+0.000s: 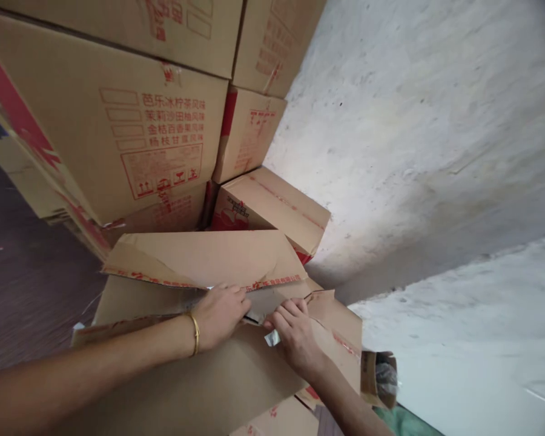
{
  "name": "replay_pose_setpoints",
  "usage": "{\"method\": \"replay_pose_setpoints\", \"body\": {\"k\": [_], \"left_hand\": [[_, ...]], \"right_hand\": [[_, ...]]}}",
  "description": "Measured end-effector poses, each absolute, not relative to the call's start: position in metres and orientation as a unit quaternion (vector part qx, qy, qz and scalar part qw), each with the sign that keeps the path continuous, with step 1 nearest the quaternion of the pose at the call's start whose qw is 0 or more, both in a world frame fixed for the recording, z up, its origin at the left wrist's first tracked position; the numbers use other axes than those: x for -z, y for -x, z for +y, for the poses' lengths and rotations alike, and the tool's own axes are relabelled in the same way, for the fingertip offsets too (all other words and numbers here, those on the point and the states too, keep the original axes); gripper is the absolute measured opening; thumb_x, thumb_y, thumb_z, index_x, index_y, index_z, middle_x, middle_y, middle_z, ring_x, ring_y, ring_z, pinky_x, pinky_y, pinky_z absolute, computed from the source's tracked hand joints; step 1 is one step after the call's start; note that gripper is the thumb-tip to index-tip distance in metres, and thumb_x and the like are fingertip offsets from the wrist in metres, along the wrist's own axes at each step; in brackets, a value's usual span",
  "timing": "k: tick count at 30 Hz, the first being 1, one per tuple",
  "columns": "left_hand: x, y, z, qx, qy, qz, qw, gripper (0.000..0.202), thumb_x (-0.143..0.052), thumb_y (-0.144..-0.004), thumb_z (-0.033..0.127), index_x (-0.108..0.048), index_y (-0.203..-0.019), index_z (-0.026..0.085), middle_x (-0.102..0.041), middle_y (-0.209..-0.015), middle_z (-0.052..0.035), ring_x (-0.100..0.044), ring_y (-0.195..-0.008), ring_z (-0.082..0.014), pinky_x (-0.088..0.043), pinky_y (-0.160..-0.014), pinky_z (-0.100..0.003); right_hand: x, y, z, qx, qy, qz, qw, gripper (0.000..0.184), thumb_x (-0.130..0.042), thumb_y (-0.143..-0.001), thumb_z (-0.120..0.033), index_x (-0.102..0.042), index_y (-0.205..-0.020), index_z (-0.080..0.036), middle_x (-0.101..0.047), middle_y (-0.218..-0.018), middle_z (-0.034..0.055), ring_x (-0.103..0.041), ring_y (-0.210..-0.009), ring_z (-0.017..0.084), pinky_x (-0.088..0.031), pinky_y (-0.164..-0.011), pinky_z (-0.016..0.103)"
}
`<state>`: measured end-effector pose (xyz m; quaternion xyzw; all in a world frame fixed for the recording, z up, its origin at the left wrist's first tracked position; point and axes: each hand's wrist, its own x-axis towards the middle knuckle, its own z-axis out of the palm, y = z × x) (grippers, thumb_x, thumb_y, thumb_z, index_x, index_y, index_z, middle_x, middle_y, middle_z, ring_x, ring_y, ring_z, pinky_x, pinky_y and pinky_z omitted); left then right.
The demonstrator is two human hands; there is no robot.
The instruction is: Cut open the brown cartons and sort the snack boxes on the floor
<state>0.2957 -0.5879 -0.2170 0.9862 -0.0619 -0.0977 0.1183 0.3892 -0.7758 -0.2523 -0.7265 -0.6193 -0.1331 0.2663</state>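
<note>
A large brown cardboard carton lies in front of me with its top parted along the middle. Its far flap stands raised, and red printed tape runs along the edge. My left hand, with a gold bangle at the wrist, is closed at the near flap, fingers curled over its edge. Close beside it, my right hand is also closed on the flap's edge at the gap. A small shiny silvery piece shows under its fingers. The carton's inside is mostly hidden.
Stacked cartons with red print rise behind. Another carton stands against the rough white wall. At the right sits a small open box with clear plastic in it. Flattened cardboard lies at the left, by the dark floor.
</note>
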Motion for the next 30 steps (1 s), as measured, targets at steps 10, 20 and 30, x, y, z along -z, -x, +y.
{"method": "replay_pose_setpoints", "body": {"k": [10, 20, 30], "left_hand": [[0.231, -0.267, -0.618, 0.075, -0.993, -0.072, 0.057, 0.011, -0.057, -0.092, 0.013, -0.064, -0.084, 0.015, -0.066, -0.083, -0.0067, -0.059, -0.080, -0.0227, -0.046, -0.073, -0.036], [0.198, -0.210, -0.571, 0.077, -0.985, 0.152, 0.023, 0.037, -0.062, -0.092, 0.042, -0.068, -0.113, 0.012, -0.064, -0.115, -0.0169, -0.056, -0.108, -0.0323, -0.048, -0.086, -0.046], [0.185, -0.248, -0.511, 0.108, -0.991, -0.021, -0.077, 0.013, -0.064, -0.087, 0.015, -0.071, -0.098, 0.016, -0.069, -0.104, -0.0134, -0.063, -0.104, -0.0282, -0.047, -0.088, -0.041]], "right_hand": [[0.248, -0.390, -0.785, 0.125, 0.722, -0.631, 0.256, 0.027, -0.040, -0.102, -0.012, -0.050, -0.078, -0.018, -0.052, -0.065, -0.0006, -0.043, -0.069, 0.016, -0.028, -0.074, 0.031], [0.249, -0.403, -0.764, 0.051, 0.739, -0.637, 0.213, 0.024, -0.044, -0.095, -0.015, -0.049, -0.072, -0.020, -0.059, -0.068, 0.0014, -0.048, -0.066, 0.018, -0.025, -0.067, 0.032], [0.243, -0.359, -0.736, 0.067, 0.750, -0.635, 0.174, 0.019, -0.057, -0.096, -0.021, -0.060, -0.077, -0.021, -0.063, -0.070, 0.0011, -0.051, -0.067, 0.019, -0.023, -0.066, 0.034]]}}
